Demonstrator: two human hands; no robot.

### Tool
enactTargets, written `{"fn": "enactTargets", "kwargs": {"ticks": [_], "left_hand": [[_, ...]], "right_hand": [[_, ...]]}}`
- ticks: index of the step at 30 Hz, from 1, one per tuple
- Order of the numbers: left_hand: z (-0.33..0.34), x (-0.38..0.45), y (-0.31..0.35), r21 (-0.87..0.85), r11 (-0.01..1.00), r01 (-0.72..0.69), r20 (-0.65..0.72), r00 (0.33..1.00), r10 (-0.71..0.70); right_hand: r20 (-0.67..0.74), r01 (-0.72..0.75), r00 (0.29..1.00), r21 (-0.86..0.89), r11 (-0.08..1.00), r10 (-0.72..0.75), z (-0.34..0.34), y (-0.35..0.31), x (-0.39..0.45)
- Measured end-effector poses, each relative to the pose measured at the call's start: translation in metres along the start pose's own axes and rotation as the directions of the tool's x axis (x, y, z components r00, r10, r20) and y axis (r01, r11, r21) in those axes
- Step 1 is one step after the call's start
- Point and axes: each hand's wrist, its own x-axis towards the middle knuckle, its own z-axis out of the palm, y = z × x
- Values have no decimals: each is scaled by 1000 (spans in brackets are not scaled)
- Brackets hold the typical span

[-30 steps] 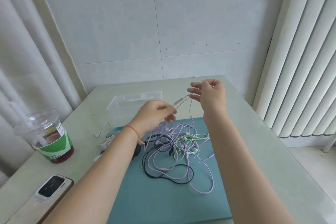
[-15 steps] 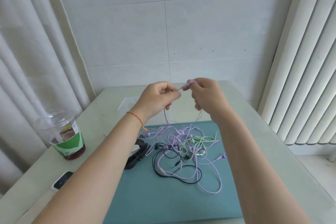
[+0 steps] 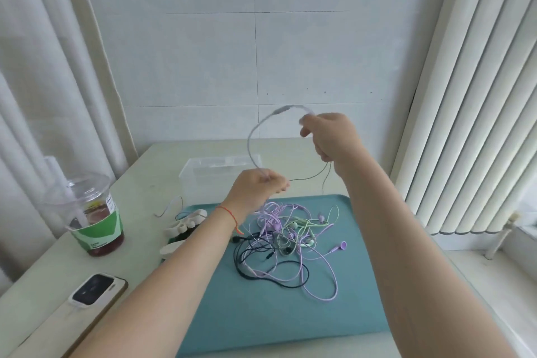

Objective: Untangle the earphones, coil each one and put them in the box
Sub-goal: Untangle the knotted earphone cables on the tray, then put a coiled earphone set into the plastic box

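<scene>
Earphones (image 3: 286, 234) tangled on teal mat (image 3: 261, 314), pale table (image 3: 151, 171), tiled wall (image 3: 203, 67), both hands pinching lilac cable (image 3: 252, 136)

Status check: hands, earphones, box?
Left hand and right hand both pinch one raised pale cable. Earphone tangle on teal tray. Clear box holds no coils, unobstructed.

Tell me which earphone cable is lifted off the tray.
The pale lilac cable, arched between left hand and right hand; black, green and purple ones lie tangled below.
</scene>
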Motion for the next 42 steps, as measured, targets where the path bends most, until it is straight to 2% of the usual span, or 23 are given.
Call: {"fn": "enactTargets", "kwargs": {"ticks": [2,5,8,10,13,16,18,20,22,23,26,29,31,33,35,36,40,42], "left_hand": [[-9,-1,16,-224,974,-5,-9,1000,3],[-27,5,43,-531,847,-23,-100,994,-36],[-53,15,70,-655,748,-106,-209,977,-44],[-67,18,81,-647,744,-169,-268,963,-14],[-70,18,72,-439,888,-137,-274,962,13],[-56,13,45,-213,977,-8,-176,984,-31],[-46,9,30,-187,980,63,-142,986,-90],[-36,7,22,-196,973,121,-108,984,-145],[-31,7,18,-226,959,169,-86,977,-193],[-30,7,16,-247,950,189,-79,974,-214],[-26,12,8,-288,934,210,-74,968,-241],[-25,15,0,-224,956,188,-122,968,-219],[-24,17,-6,-121,977,178,-107,976,-191],[-19,16,-7,-44,987,154,-36,987,-156],[-12,16,-3,-107,987,122,-6,992,-123],[-8,17,1,-171,979,111,-18,993,-116],[1,21,16,-314,948,59,-116,988,-100],[2,23,17,-340,939,49,-126,987,-98]], "right_hand": [[67,8,998,-96,995,-2,4,10,3],[104,10,995,-162,987,7,6,25,7],[77,-34,996,-195,980,50,5,44,11],[32,-106,993,-119,987,111,6,63,18],[-35,-215,977,-126,968,212,5,78,22],[123,-300,942,-102,948,311,3,74,15],[255,-306,929,114,945,270,8,66,12],[311,-277,938,412,868,152,11,55,13],[259,-190,965,621,760,30,9,43,16],[200,-113,979,644,757,-23,6,40,18],[10,114,991,479,870,-135,2,41,22],[-110,169,985,510,844,-131,-6,48,27],[-132,137,988,512,848,-81,-15,47,28],[0,5,1000,374,927,-5,-20,46,25],[187,-103,980,224,969,61,-17,44,20],[242,-122,968,222,967,67,-15,44,19],[405,-150,912,489,859,-72,-11,40,22],[397,-91,900,573,815,-179,-9,38,22]]}}
